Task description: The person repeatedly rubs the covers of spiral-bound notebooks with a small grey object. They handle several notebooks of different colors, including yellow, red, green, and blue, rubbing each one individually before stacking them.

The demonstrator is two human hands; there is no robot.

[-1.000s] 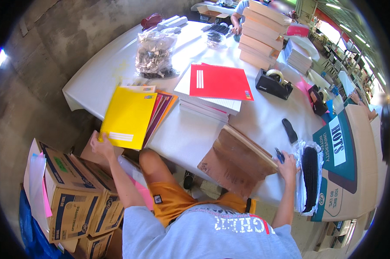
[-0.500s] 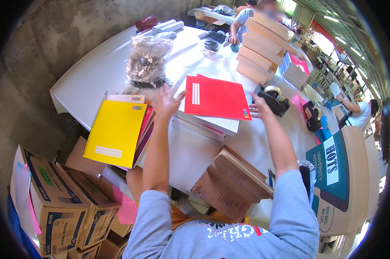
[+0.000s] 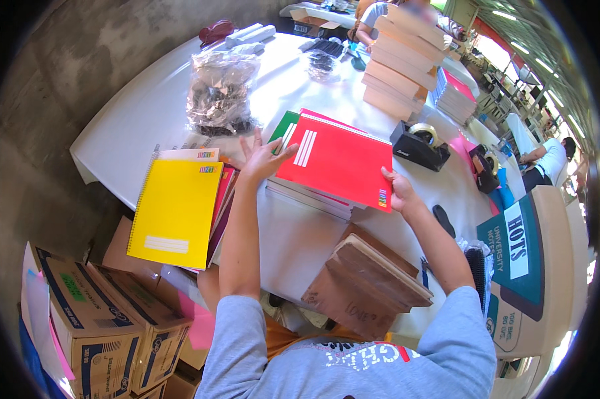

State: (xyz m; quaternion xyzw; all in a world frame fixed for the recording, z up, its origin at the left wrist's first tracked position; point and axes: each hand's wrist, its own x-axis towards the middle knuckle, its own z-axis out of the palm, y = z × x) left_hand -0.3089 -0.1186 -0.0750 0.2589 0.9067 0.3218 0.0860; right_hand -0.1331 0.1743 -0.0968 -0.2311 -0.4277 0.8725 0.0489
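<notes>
1 red notebook [image 3: 345,158] lies over a green notebook [image 3: 285,122] atop the notebook stack [image 3: 312,201] on the table [image 3: 280,245], betw. yellow notebook [image 3: 175,207] & tape dispenser [image 3: 419,147]. R hand [image 3: 401,191] is clamped on red notebook's rt. edge, thumb on top; L hand [image 3: 263,161], fingers spread, is at its L edge, contact unclear.
</notes>
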